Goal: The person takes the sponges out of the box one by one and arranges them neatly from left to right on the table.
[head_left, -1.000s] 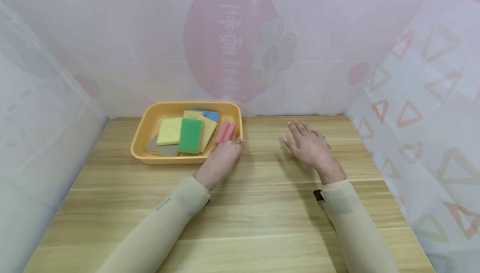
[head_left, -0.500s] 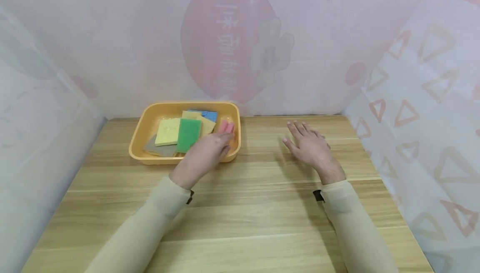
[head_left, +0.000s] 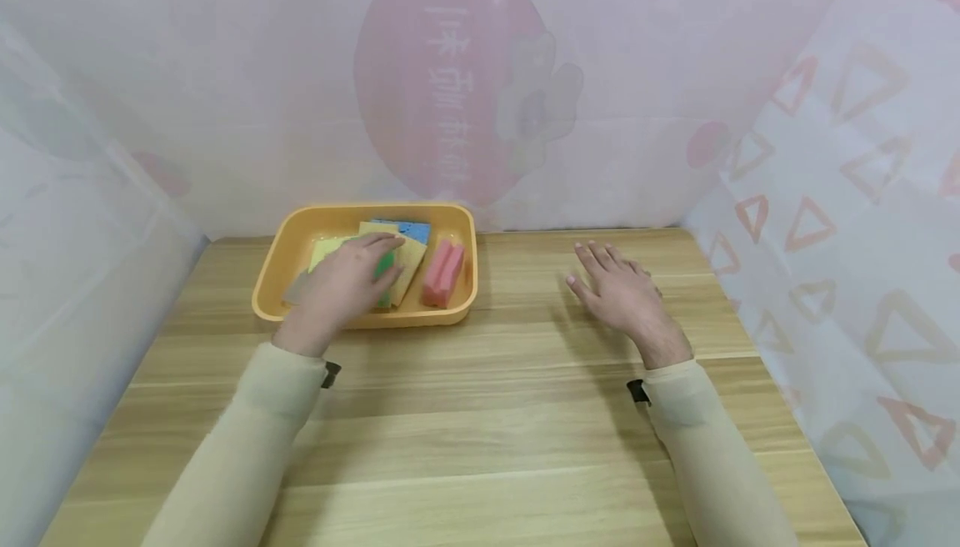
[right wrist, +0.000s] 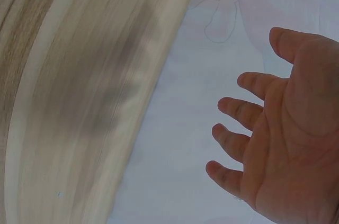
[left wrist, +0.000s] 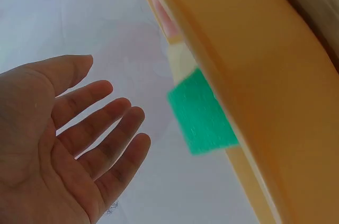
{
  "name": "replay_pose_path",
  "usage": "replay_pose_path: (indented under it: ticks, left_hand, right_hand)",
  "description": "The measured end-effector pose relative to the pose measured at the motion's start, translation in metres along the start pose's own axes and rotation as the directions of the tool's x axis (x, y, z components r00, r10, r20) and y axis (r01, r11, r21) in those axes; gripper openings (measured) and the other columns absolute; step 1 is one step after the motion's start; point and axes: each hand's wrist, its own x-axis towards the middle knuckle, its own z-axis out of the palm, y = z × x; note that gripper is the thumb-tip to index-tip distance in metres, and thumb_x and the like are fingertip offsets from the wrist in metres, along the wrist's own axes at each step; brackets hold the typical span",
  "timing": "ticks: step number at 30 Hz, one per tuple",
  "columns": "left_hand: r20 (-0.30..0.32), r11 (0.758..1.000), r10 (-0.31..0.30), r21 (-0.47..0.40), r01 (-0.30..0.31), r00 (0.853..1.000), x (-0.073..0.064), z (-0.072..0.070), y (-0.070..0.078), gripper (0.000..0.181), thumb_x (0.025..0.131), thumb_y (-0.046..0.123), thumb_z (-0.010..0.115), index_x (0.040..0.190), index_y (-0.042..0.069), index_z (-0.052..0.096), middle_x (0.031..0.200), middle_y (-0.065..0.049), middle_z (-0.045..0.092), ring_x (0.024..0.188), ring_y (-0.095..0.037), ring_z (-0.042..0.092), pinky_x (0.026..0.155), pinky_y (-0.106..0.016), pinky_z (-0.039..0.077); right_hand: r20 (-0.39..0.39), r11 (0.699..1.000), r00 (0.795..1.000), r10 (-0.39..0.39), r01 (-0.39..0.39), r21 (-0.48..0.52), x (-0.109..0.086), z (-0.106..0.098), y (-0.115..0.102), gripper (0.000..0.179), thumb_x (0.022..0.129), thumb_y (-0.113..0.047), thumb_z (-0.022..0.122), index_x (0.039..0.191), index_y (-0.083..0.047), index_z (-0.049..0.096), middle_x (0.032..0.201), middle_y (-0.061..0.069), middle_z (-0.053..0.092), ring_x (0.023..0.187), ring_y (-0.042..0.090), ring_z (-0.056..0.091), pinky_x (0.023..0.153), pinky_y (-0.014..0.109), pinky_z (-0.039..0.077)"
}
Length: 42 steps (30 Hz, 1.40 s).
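Observation:
My left hand [head_left: 341,284] hovers over the left half of a yellow-orange plastic tray [head_left: 258,297], fingers relaxed and holding nothing. In the left wrist view a green sponge [left wrist: 204,115] shows past the tray's rim, apart from the fingertips. From the head, the hand covers most of that sponge and part of a pale yellow sponge [head_left: 324,248]. To its right lie a tan sponge [head_left: 410,257], a blue sponge [head_left: 416,232] and a pink ridged sponge [head_left: 444,273]. My right hand [head_left: 622,293] is held over the wooden table, fingers spread, nothing in it.
The tray stands at the back left of the wooden table [head_left: 480,447], near a printed pink and white backdrop [head_left: 637,172]. Printed sheets also rise along the left and right sides. A grey piece [head_left: 296,290] peeks out beside the left hand in the tray.
My left hand has moved left, from the tray's front right corner past the pink sponge to above the green one. My right hand has stayed in place. The sponges lie as before.

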Motion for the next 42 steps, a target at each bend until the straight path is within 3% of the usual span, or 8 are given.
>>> replay_pose_path:
  ticks: [5,16,25,30,34,38,40,42]
  left_hand:
    - [0.015,0.997,-0.073,0.009,0.073,0.997,-0.001,-0.009,-0.026,0.057,0.121,0.033,0.067,0.170,0.007,0.060,0.177,-0.024,0.059,0.165,-0.054,0.054,0.136,-0.074,0.047]
    - [0.062,0.991,-0.137,0.010,0.137,0.989,-0.002,-0.018,-0.088,0.057,0.121,0.031,0.064,0.170,0.001,0.057,0.172,-0.032,0.059,0.159,-0.058,0.056,0.130,-0.079,0.049]
    - [0.145,0.974,-0.222,-0.003,0.225,0.964,-0.007,-0.024,-0.128,0.064,0.124,0.040,0.056,0.175,0.002,0.051,0.179,-0.036,0.049,0.164,-0.066,0.046,0.131,-0.086,0.042]
    - [0.125,0.968,-0.245,-0.023,0.250,0.961,-0.012,-0.030,-0.148,0.065,0.124,0.040,0.054,0.173,-0.002,0.051,0.177,-0.040,0.048,0.164,-0.068,0.042,0.133,-0.088,0.037]
    - [0.096,0.967,-0.244,-0.045,0.249,0.965,-0.018,-0.033,-0.162,0.062,0.124,0.035,0.055,0.170,-0.006,0.053,0.173,-0.041,0.051,0.162,-0.067,0.044,0.135,-0.084,0.036]
    - [0.081,0.968,-0.248,-0.010,0.249,0.965,-0.025,-0.035,-0.172,0.062,0.123,0.030,0.058,0.168,-0.011,0.052,0.169,-0.043,0.054,0.157,-0.069,0.049,0.134,-0.083,0.038]
    - [0.074,0.970,-0.244,0.031,0.242,0.967,-0.028,-0.035,-0.176,0.062,0.121,0.030,0.061,0.166,-0.012,0.053,0.162,-0.043,0.061,0.149,-0.068,0.058,0.129,-0.083,0.044]
    - [0.070,0.971,-0.238,0.055,0.234,0.969,-0.029,-0.034,-0.179,0.056,0.120,0.030,0.064,0.157,-0.011,0.061,0.142,-0.040,0.074,0.129,-0.063,0.071,0.116,-0.080,0.055]
  right_hand:
    - [-0.005,1.000,1.000,-0.002,0.002,-0.006,-0.001,0.000,0.000,0.079,0.126,-0.057,0.035,0.191,-0.015,0.016,0.198,0.020,0.016,0.185,0.049,0.015,0.149,0.077,0.017]
    - [-0.013,1.000,1.000,-0.004,0.004,-0.007,0.000,0.003,0.000,0.076,0.127,-0.052,0.039,0.190,-0.013,0.021,0.197,0.022,0.021,0.184,0.050,0.017,0.148,0.077,0.016]
    - [0.001,1.000,1.000,-0.003,0.003,-0.006,0.000,0.006,0.003,0.078,0.127,-0.055,0.037,0.190,-0.013,0.018,0.198,0.022,0.018,0.184,0.051,0.016,0.149,0.077,0.015]
    - [0.003,1.000,1.000,-0.005,0.005,0.000,-0.001,0.006,0.004,0.079,0.126,-0.056,0.036,0.190,-0.013,0.018,0.198,0.022,0.018,0.184,0.051,0.015,0.148,0.078,0.015]
    - [0.005,1.000,1.000,-0.003,0.003,0.007,-0.002,0.007,0.004,0.078,0.127,-0.055,0.038,0.190,-0.013,0.019,0.198,0.021,0.018,0.184,0.050,0.015,0.148,0.077,0.015]
    - [0.010,1.000,1.000,0.003,-0.004,0.017,-0.003,0.006,0.003,0.078,0.127,-0.054,0.038,0.190,-0.013,0.019,0.198,0.020,0.016,0.184,0.050,0.015,0.149,0.077,0.014]
    - [0.012,1.000,1.000,0.008,-0.009,0.024,-0.003,0.006,0.003,0.078,0.126,-0.055,0.038,0.190,-0.014,0.018,0.198,0.020,0.016,0.185,0.050,0.015,0.149,0.076,0.014]
    - [0.011,1.000,1.000,0.010,-0.011,0.018,-0.004,0.006,0.003,0.078,0.127,-0.055,0.037,0.190,-0.014,0.018,0.198,0.020,0.017,0.185,0.050,0.015,0.149,0.076,0.014]
